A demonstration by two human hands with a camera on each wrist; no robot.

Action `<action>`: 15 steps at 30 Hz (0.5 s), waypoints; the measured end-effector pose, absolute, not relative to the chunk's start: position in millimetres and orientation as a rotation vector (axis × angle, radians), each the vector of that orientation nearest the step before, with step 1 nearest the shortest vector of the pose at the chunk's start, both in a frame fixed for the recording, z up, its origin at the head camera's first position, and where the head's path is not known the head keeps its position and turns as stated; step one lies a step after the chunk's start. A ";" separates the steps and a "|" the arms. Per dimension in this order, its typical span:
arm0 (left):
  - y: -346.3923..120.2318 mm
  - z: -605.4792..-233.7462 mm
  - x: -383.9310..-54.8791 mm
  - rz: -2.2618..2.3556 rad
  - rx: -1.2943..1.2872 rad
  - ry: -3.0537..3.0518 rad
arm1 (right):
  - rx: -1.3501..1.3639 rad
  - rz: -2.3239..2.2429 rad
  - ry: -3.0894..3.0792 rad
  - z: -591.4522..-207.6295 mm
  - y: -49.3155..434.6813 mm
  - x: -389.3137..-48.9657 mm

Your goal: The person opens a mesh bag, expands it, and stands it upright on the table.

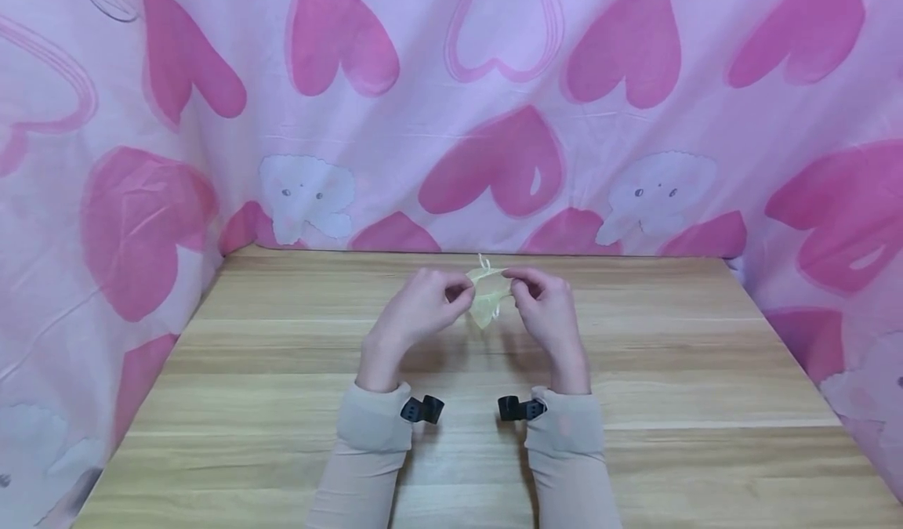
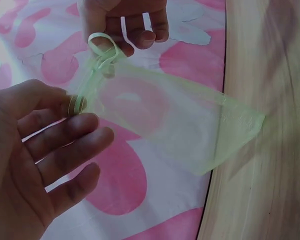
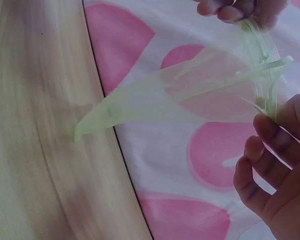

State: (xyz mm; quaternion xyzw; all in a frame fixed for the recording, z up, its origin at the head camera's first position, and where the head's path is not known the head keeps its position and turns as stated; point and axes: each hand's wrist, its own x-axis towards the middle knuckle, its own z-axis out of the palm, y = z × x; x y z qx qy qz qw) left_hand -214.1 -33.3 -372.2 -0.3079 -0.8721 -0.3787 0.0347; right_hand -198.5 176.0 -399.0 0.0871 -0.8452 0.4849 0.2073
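A sheer pale yellow-green organza drawstring pouch [image 1: 485, 306] hangs between my two hands, above the far part of the table. My left hand [image 1: 426, 302] pinches one side of its gathered mouth between thumb and forefinger. On the opposite side, the right hand [image 1: 546, 302] pinches the mouth in the same way. In the left wrist view the pouch [image 2: 165, 120] droops flat toward its lower corners, with a ribbon loop [image 2: 104, 44] standing up at the mouth. The right wrist view shows the pouch [image 3: 135, 102] narrowing to a point, its ribbon [image 3: 275, 64] sticking out at the top.
The wood-grain table [image 1: 677, 403] stretches out below both hands. A pink curtain [image 1: 395, 137] with hearts hangs along its back edge and down both sides. Black camera mounts [image 1: 423, 410] sit on both sleeve cuffs.
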 end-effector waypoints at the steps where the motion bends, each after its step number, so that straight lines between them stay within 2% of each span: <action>1: -34.2 -371.5 -213.7 -1.174 -0.953 -2.667 | 0.238 1.359 -2.354 -398.1 176.5 -197.9; 15: -43.6 -366.0 -210.3 -1.198 -0.944 -2.637 | 0.255 1.503 -2.323 -394.6 176.2 -191.9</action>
